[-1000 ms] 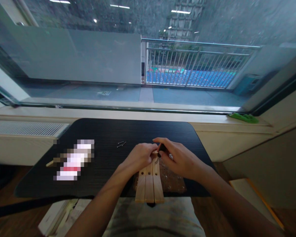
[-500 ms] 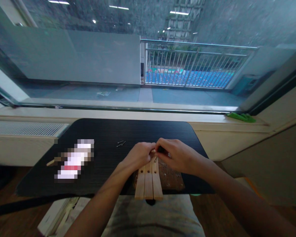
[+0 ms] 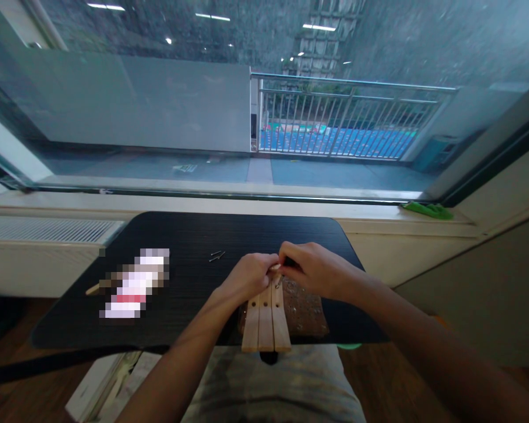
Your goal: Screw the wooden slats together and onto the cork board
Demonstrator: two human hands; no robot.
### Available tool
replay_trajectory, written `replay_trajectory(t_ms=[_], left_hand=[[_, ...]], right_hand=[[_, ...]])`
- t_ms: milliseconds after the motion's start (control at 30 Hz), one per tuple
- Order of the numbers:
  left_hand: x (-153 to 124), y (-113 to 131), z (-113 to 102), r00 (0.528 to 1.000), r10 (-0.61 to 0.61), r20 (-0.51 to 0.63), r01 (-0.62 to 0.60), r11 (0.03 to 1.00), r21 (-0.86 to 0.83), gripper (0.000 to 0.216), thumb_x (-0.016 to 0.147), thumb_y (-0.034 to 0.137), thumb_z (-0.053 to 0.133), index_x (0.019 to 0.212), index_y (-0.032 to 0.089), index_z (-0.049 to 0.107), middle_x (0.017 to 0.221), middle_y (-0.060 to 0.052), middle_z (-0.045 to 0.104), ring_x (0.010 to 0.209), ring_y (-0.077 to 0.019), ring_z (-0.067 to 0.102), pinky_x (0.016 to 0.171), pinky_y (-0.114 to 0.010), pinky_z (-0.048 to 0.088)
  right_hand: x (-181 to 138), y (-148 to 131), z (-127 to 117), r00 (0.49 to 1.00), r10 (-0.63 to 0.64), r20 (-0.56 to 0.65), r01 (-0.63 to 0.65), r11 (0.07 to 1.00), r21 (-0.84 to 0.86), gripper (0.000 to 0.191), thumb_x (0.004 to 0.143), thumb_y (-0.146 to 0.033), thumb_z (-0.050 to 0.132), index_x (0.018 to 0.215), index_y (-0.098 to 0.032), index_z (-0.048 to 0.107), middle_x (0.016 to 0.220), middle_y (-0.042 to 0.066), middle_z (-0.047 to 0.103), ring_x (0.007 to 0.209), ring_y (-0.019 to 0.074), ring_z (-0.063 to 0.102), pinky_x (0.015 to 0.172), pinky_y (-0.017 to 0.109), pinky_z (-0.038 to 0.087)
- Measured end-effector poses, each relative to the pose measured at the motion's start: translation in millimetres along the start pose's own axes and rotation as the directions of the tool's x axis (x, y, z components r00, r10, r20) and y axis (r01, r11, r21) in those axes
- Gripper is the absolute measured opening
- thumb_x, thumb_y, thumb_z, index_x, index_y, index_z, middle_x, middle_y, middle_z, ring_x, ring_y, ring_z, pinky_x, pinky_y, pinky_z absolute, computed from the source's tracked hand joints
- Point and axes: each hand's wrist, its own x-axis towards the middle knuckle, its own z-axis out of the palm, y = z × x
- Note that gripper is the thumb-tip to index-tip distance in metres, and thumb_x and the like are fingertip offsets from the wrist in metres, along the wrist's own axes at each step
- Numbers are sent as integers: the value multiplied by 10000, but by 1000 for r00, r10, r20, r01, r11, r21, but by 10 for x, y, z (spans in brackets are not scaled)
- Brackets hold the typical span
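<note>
Three pale wooden slats [image 3: 265,329] lie side by side, each with a dark hole, their near ends reaching past the table edge. My left hand [image 3: 252,273] is closed around their far end. Close beside it, my right hand [image 3: 315,267] has thumb and fingers pinched together over the far right of the slats; what they hold is hidden. A small thin metal piece [image 3: 279,284] shows on the right slat below those fingertips. Under the slats is a brown, pitted block [image 3: 306,311].
Several thin metal nails or screws [image 3: 217,256] lie on the black table [image 3: 180,229]. At the left are a blurred-out white and red item [image 3: 136,285] and a wooden stick [image 3: 96,288]. A green cloth [image 3: 427,210] rests on the windowsill.
My right hand has shifted slightly, its fingers drawing closer together at the far end of the slats. My left hand and the slats stay in place.
</note>
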Motion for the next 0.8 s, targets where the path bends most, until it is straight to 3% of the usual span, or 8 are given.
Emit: replay_trajectory(t_ms=[233,467,800], left_hand=[[11,-24,17,1000,-22,7,22,999,25,189,864,216,505,882,186,691,850,-65,726,816,-204,663,690,-269,441],[29,-61,48,1000,2,3,-3,999,46,221,825,168,530,965,202,698,950,-67,737,885,-211,672,760,-268,461],[39,-57,40,1000,-10,-21,11,998,54,231,814,138,543,966,218,697,907,-55,743,889,-219,680,771,-266,462]], right_hand=[[34,26,-8,1000,-19,16,20,999,-46,47,891,-201,541,862,-189,575,698,2,612,623,126,520,565,258,271],[-2,-10,-93,997,-14,82,19,998,-67,222,834,-189,505,1039,-171,588,792,45,660,697,148,566,602,270,294],[7,11,-140,986,-66,152,85,989,-120,150,886,-183,437,970,-163,559,805,58,649,730,161,567,629,277,310]])
